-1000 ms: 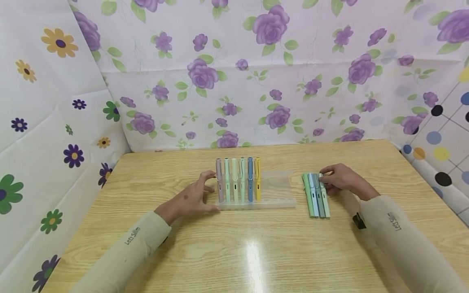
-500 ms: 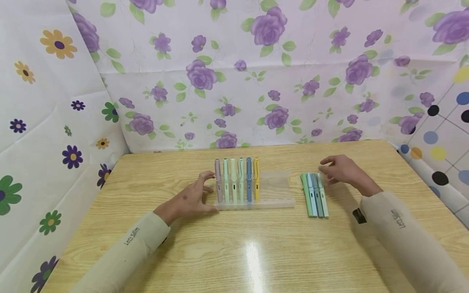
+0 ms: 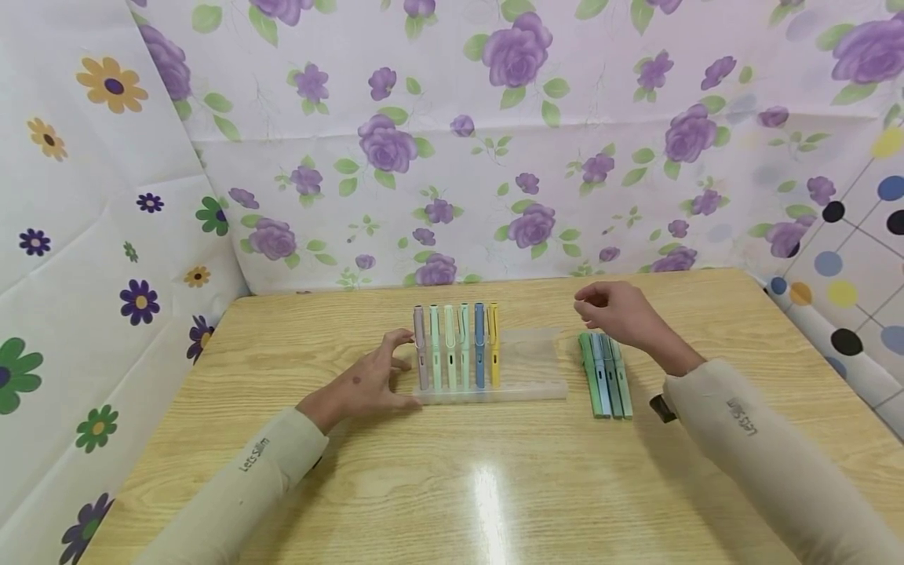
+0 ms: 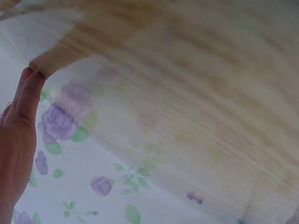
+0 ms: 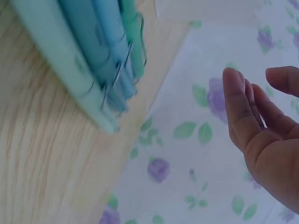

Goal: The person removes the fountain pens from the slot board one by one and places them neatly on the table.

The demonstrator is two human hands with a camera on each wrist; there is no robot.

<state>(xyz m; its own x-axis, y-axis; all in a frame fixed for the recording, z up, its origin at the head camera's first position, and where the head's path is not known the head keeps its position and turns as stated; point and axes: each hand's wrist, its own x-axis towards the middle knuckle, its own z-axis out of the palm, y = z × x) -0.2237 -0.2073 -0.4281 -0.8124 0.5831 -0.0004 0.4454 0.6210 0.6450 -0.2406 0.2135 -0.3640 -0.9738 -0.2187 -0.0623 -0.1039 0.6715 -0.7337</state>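
On the pale, wood-grain table [image 3: 438, 486], glossy enough to throw back a streak of light, a clear frosted plastic tray [image 3: 530, 369] lies flat with six slim capped pens [image 3: 457, 347] laid side by side in its left half: pinkish, three mint shades, blue and yellow, each with a wire clip. The left hand [image 3: 367, 380] rests on the table at the tray's left end, its straight fingers [image 4: 25, 93] touching the tray's edge, so that grip is open and holds nothing. To the right of the tray, apart from it, four more pens [image 3: 606, 375] in green and grey-blue tones lie tight together on the table, smooth and rounded, their metal clips plain in the right wrist view. The right hand [image 3: 616, 312] hovers above the far ends of these four, its grip loose, fingers [image 5: 240, 109] relaxed and empty. Flowered cloth [image 3: 452, 141] hangs behind the table.
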